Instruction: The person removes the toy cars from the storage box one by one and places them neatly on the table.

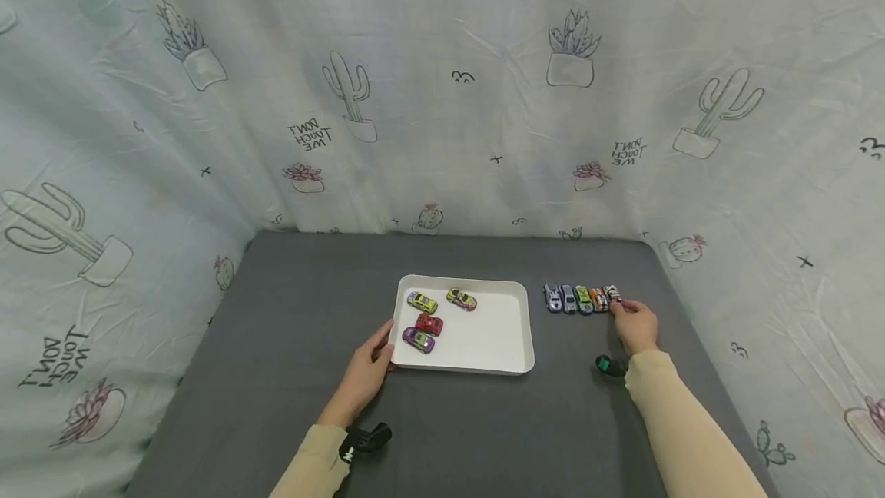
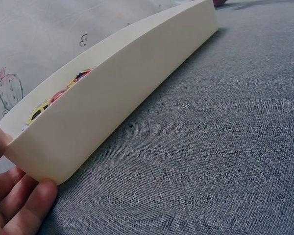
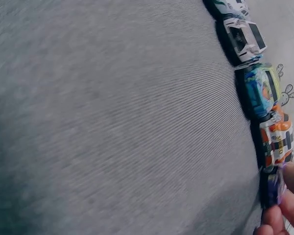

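Note:
A white tray (image 1: 477, 344) holds several toy cars: a yellow-green one (image 1: 422, 302), a yellow one with dark markings (image 1: 462, 299), a red one (image 1: 429, 323) and a purple one (image 1: 418, 340). My left hand (image 1: 366, 367) grips the tray's near left corner, its fingers against the wall and rim in the left wrist view. To the right of the tray, toy cars stand side by side in a row. My right hand (image 1: 634, 325) pinches the row's rightmost toy car (image 3: 273, 188), partly covered by the fingers. Beside it stands an orange-and-white car (image 3: 277, 137).
Further along the row are a green-and-blue car (image 3: 262, 90) and a white car with dark windows (image 3: 246, 38). A grey cloth (image 1: 290, 313) covers the table. Behind it hangs a curtain (image 1: 429, 152) printed with cacti.

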`<action>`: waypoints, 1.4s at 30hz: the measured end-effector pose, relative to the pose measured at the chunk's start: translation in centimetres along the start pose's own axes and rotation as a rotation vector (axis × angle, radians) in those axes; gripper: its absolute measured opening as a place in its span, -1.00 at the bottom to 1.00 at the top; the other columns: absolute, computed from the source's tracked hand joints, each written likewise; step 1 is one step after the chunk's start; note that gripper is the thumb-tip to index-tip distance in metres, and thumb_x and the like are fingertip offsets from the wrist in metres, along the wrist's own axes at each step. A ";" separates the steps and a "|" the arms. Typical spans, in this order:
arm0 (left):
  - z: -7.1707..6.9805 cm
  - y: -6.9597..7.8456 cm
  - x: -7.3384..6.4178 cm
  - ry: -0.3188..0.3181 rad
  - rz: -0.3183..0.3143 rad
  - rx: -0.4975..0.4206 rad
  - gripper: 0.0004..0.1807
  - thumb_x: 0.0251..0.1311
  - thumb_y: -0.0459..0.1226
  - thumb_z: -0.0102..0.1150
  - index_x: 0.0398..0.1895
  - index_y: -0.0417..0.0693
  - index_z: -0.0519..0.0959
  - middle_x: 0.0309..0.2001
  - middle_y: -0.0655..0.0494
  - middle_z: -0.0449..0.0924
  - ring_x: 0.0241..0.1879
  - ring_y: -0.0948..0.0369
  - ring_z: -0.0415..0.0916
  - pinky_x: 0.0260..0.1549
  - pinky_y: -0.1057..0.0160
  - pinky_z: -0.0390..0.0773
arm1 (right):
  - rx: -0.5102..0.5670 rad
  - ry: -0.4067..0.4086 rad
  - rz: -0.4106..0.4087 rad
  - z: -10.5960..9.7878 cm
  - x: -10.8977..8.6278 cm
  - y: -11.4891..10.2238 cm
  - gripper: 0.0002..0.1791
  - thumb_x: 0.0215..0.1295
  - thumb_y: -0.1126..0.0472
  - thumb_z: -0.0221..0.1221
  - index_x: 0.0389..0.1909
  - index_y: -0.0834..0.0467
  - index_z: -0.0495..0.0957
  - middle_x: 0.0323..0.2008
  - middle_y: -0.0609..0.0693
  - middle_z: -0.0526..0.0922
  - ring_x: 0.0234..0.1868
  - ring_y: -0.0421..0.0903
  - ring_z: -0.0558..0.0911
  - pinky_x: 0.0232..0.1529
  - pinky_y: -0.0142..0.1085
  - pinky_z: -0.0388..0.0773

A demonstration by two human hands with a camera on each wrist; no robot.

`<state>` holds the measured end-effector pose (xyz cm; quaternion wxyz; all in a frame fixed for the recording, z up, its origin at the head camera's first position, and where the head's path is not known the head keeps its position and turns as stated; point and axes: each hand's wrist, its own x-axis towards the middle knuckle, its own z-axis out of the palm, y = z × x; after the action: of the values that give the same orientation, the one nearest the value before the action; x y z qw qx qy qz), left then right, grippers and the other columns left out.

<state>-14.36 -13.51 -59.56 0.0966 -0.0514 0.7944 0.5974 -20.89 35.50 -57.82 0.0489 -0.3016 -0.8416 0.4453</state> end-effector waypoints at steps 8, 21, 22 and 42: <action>-0.2 0.1 0.1 0.002 0.014 0.011 -0.45 0.47 -0.26 -0.06 0.46 0.31 0.22 0.18 -0.05 0.42 0.01 0.11 0.46 -0.15 0.21 0.59 | -0.002 0.006 -0.015 0.1 0.0 0.2 -0.54 0.46 0.21 -0.05 0.22 0.45 0.36 -0.01 0.33 0.45 -0.04 0.13 0.45 -0.16 -0.12 0.44; 0.0 0.0 0.0 -0.005 0.023 0.015 -0.45 0.48 -0.26 -0.08 0.47 0.31 0.20 0.19 -0.05 0.42 0.03 0.11 0.45 -0.13 0.21 0.59 | 0.006 -0.011 -0.024 -0.4 -0.3 0.8 -0.52 0.47 0.19 -0.06 0.24 0.45 0.35 0.03 0.34 0.44 0.01 0.15 0.43 -0.09 -0.09 0.43; 0.0 0.0 0.0 -0.005 0.022 0.014 -0.45 0.48 -0.26 -0.08 0.47 0.31 0.19 0.20 -0.05 0.42 0.03 0.11 0.45 -0.13 0.21 0.59 | 0.018 -0.015 -0.017 -0.4 -0.4 0.8 -0.51 0.47 0.17 -0.05 0.25 0.43 0.35 0.05 0.34 0.43 0.03 0.15 0.43 -0.06 -0.07 0.43; -0.2 -0.1 -0.1 -0.004 0.016 -0.002 -0.45 0.48 -0.26 -0.07 0.47 0.31 0.20 0.17 -0.05 0.41 0.04 0.10 0.44 -0.13 0.20 0.59 | 0.058 -0.065 -0.093 -0.2 -5.0 0.7 -0.34 0.43 -0.08 0.03 0.35 0.30 0.27 0.15 0.30 0.41 0.11 0.15 0.42 -0.03 -0.09 0.46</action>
<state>-14.27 -13.74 -59.57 0.0932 -0.0441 0.7940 0.5992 -16.41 33.23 -57.32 0.0509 -0.2460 -0.8427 0.4761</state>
